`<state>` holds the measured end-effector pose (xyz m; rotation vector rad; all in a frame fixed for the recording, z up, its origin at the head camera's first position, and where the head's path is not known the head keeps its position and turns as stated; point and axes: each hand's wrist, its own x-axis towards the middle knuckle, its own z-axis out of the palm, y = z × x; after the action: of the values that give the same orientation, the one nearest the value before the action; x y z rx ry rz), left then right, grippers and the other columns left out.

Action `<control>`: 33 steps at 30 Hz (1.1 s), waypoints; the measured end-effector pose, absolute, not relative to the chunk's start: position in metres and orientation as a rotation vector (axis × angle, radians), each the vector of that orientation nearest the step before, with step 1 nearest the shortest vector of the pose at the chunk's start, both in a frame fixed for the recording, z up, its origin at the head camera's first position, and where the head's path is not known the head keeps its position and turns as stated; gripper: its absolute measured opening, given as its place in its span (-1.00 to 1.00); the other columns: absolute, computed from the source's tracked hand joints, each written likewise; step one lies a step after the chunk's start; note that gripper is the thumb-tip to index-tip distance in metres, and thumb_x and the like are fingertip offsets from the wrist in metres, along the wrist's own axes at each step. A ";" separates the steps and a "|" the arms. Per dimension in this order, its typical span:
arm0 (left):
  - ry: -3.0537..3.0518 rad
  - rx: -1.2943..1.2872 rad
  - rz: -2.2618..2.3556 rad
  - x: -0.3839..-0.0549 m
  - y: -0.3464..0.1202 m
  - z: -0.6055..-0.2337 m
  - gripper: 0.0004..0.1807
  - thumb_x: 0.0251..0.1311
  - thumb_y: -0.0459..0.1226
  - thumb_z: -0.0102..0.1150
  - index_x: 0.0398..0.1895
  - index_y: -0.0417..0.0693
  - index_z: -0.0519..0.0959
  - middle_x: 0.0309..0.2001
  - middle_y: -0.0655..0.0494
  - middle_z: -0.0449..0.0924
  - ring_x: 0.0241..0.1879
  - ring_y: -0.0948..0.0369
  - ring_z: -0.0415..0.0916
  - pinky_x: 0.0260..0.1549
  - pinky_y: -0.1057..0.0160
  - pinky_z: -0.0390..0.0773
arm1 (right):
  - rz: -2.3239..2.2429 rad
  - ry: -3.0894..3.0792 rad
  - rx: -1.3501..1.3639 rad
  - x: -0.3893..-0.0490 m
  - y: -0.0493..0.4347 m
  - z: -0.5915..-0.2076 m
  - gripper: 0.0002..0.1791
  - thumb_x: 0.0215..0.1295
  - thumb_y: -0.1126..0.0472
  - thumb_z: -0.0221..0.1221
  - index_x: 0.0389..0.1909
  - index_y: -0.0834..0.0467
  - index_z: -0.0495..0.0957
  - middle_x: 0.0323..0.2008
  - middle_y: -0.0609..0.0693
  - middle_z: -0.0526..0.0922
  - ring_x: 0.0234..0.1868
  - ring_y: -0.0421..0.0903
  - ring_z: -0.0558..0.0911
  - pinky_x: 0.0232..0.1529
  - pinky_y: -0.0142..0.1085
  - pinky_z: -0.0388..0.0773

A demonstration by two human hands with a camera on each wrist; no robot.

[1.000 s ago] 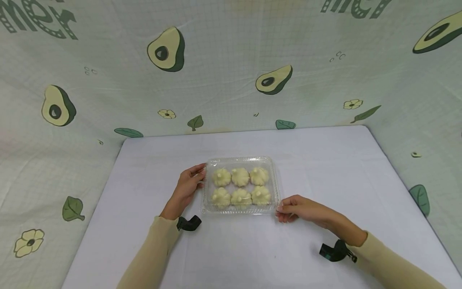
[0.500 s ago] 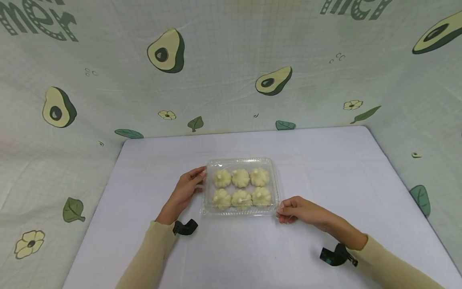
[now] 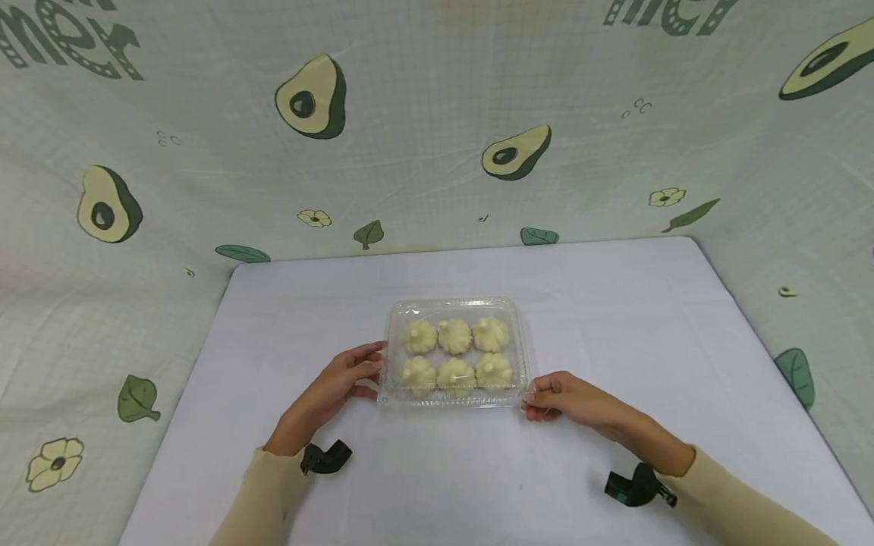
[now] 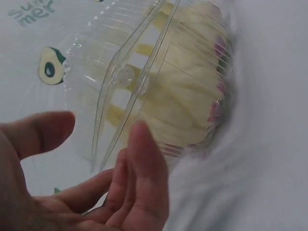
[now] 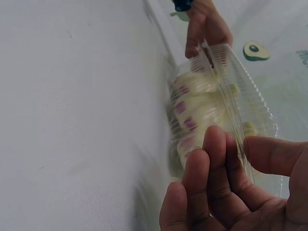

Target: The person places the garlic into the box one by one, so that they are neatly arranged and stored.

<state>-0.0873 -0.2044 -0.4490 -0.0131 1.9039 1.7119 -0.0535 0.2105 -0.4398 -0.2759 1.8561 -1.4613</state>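
A clear plastic clamshell box (image 3: 456, 402) lies on the white table and holds several pale, ribbed, garlic-shaped pieces (image 3: 455, 336). Purple patches show low on these pieces (image 4: 192, 72) in the left wrist view. At the box's left side is my left hand (image 3: 339, 385), thumb apart from the fingers and nothing pinched between them. Whether its fingertips touch the plastic I cannot tell. My right hand (image 3: 570, 396) pinches the box's near right corner between thumb and fingers. Along the side by my left hand, the lid rim (image 4: 111, 60) and base rim stand slightly apart.
A white cloth covers the table (image 3: 451, 485). Behind it and along both sides hangs a pale curtain (image 3: 423, 136) printed with avocados and leaves. A black wrist camera (image 3: 326, 457) sits on the left wrist, and another camera (image 3: 638, 485) on the right.
My left hand has slid from the box's far left corner toward its near left side, its forearm drawing back. The right hand and the box have stayed almost in place.
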 end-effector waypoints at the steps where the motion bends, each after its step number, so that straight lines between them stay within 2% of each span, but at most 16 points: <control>1: 1.894 0.007 1.691 -0.085 -0.207 -0.449 -0.33 0.60 -0.25 0.07 0.64 -0.30 0.15 0.16 -0.07 0.38 -0.09 0.17 0.52 -0.18 0.22 0.71 | -1.465 1.854 -0.279 -0.053 0.210 -0.440 -0.64 0.62 0.19 0.11 -0.13 0.49 0.62 -0.30 -0.04 0.73 -0.23 -0.21 0.61 -0.14 -0.34 0.60; 5: 1.861 0.077 1.607 -0.077 -0.214 -0.449 -0.30 0.57 -0.21 0.13 0.60 -0.35 0.16 0.09 -0.12 0.46 -0.14 0.14 0.59 -0.20 0.16 0.73 | -1.482 1.848 -0.289 -0.053 0.211 -0.439 -0.65 0.63 0.22 0.09 -0.12 0.49 0.61 -0.30 -0.03 0.72 -0.25 -0.22 0.60 -0.16 -0.35 0.59; 9: 1.834 0.094 1.552 -0.072 -0.216 -0.449 -0.33 0.55 -0.18 0.16 0.50 -0.43 0.20 -0.08 -0.12 0.61 -0.24 0.13 0.65 -0.24 0.16 0.73 | -1.495 1.845 -0.290 -0.053 0.211 -0.440 -0.66 0.64 0.24 0.08 -0.11 0.50 0.61 -0.31 -0.03 0.72 -0.27 -0.22 0.60 -0.18 -0.35 0.58; 12: 1.819 0.104 1.535 -0.069 -0.216 -0.449 -0.36 0.53 -0.19 0.18 0.43 -0.45 0.23 -0.16 -0.13 0.65 -0.28 0.11 0.66 -0.26 0.16 0.74 | -1.493 1.851 -0.292 -0.053 0.211 -0.440 -0.66 0.64 0.24 0.07 -0.11 0.51 0.60 -0.31 -0.04 0.72 -0.27 -0.22 0.61 -0.18 -0.35 0.58; 18: 1.820 0.164 1.493 -0.068 -0.215 -0.449 -0.67 0.54 -0.20 0.17 0.09 -0.32 0.49 -0.12 -0.09 0.69 -0.29 0.10 0.69 -0.26 0.15 0.74 | -1.483 1.873 -0.288 -0.053 0.211 -0.439 -0.65 0.64 0.24 0.07 -0.11 0.51 0.61 -0.31 -0.02 0.72 -0.27 -0.21 0.61 -0.19 -0.34 0.58; 21: 1.834 0.207 1.459 -0.068 -0.214 -0.449 -0.75 0.57 -0.19 0.15 -0.05 -0.25 0.58 -0.10 -0.05 0.72 -0.29 0.11 0.69 -0.25 0.16 0.73 | -1.484 1.879 -0.283 -0.053 0.211 -0.439 -0.66 0.63 0.23 0.07 -0.11 0.50 0.62 -0.31 -0.02 0.72 -0.27 -0.20 0.62 -0.18 -0.34 0.58; 33: 1.828 0.299 1.428 -0.067 -0.210 -0.449 -0.73 0.57 -0.26 0.11 -0.10 -0.35 0.65 -0.16 -0.02 0.76 -0.29 0.14 0.69 -0.26 0.21 0.70 | -1.492 1.889 -0.278 -0.054 0.212 -0.440 -0.66 0.64 0.24 0.08 -0.10 0.50 0.61 -0.30 -0.01 0.72 -0.27 -0.18 0.63 -0.17 -0.34 0.60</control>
<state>-0.0674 -0.2098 -0.4492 0.2991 1.8283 1.4280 -0.0540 0.2121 -0.4402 -0.2785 1.8895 -1.4917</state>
